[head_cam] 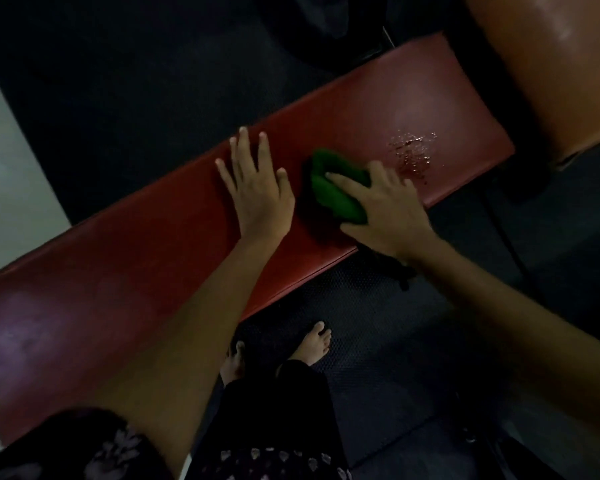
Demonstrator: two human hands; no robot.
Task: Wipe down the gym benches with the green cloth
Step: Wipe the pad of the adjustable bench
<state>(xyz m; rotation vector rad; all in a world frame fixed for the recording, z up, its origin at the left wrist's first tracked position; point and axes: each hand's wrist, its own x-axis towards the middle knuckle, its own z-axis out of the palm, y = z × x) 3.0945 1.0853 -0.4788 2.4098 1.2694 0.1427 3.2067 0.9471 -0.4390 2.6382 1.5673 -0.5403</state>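
Note:
A long red padded bench (136, 258) runs diagonally from lower left to upper right. My left hand (257, 188) lies flat on its middle, fingers spread and straight. Just to the right, my right hand (385, 209) presses a bunched green cloth (336, 188) onto the pad, index finger stretched over the cloth and thumb along its near side. A patch of shiny droplets (413, 150) sits on the pad beyond the cloth, near the bench's right end.
A second, orange-brown bench pad (548, 64) stands at the upper right, close to the red bench's end. Dark rubber flooring (378, 358) surrounds both. My bare feet (316, 341) stand beside the near edge. A pale wall or floor strip (11, 174) shows at left.

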